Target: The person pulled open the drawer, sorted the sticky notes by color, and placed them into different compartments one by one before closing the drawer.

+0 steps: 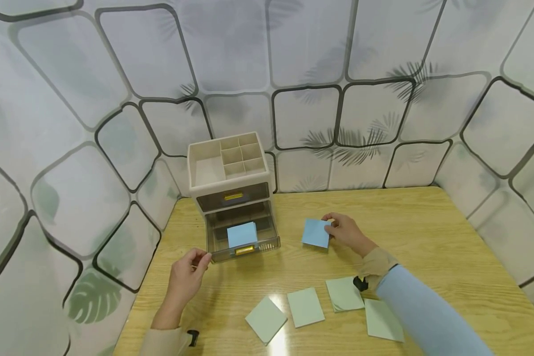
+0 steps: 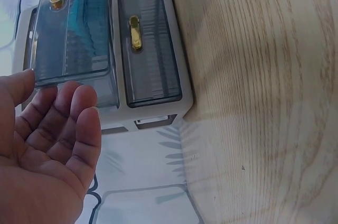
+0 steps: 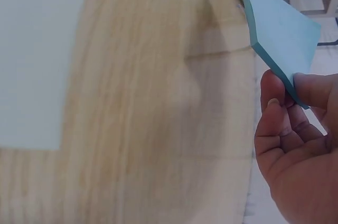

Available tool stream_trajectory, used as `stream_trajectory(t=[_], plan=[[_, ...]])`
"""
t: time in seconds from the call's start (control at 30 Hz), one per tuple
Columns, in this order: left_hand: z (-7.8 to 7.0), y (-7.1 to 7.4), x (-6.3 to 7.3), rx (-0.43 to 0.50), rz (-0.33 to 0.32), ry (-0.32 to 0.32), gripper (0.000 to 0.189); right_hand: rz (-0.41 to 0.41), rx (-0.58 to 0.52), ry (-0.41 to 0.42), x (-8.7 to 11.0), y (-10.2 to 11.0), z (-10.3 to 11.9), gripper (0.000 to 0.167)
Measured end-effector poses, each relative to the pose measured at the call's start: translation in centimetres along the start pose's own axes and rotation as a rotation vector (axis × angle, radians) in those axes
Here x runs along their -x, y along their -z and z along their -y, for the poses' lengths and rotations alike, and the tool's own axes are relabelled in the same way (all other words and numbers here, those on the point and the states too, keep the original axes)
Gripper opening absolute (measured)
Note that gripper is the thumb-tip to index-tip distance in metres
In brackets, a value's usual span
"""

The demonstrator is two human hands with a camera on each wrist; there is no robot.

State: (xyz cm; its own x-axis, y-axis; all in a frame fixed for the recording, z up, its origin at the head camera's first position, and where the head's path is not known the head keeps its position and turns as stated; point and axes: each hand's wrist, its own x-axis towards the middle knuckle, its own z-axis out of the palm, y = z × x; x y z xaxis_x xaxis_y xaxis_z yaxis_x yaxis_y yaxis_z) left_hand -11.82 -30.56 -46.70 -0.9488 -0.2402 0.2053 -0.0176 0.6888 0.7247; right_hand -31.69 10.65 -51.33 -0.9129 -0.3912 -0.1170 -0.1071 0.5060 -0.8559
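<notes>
My right hand [image 1: 344, 230] pinches a pad of blue sticky notes [image 1: 316, 233] by its edge, held above the table to the right of a small drawer cabinet [image 1: 229, 185]. The right wrist view has this blue pad [image 3: 282, 34] tilted between thumb and fingers. A smoky clear drawer [image 1: 220, 254] with a gold handle is pulled out of the cabinet. Inside it lie blue sticky notes [image 1: 242, 235]. At the drawer's left front corner, my left hand [image 1: 187, 277] pinches the edge; the left wrist view shows the fingers [image 2: 79, 123] curled beneath the drawer [image 2: 74, 60].
Several pale green sticky note pads [image 1: 305, 307] lie along the near side of the wooden table [image 1: 449, 257]. An open divided tray [image 1: 242, 155] forms the cabinet's top, above a closed drawer [image 1: 233, 197]. Patterned curtain [image 1: 311, 116] surrounds the table's back and sides.
</notes>
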Motion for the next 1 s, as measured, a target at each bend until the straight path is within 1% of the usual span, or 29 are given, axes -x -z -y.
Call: stream_trajectory(t=[0.17,0.37,0.57,0.77,1.0], plan=[[0.0,-0.1,0.0,-0.005,-0.001,-0.005,0.016,-0.033,-0.025,0.053,-0.3,0.5,1.2,0.03],[-0.1,-0.1,0.1,-0.013,0.008,-0.01,0.017,-0.057,-0.023,0.076,-0.3,1.2,3.3,0.03],[-0.2,-0.1,0.2,-0.01,0.015,-0.008,0.019,-0.046,-0.034,0.112,-0.1,1.8,5.6,0.031],[-0.1,-0.1,0.2,-0.007,0.017,-0.01,0.019,-0.055,-0.059,0.148,-0.3,1.6,7.9,0.032],[0.0,-0.2,0.2,-0.003,0.02,0.001,0.018,-0.071,-0.102,0.176,-0.2,0.7,11.4,0.033]])
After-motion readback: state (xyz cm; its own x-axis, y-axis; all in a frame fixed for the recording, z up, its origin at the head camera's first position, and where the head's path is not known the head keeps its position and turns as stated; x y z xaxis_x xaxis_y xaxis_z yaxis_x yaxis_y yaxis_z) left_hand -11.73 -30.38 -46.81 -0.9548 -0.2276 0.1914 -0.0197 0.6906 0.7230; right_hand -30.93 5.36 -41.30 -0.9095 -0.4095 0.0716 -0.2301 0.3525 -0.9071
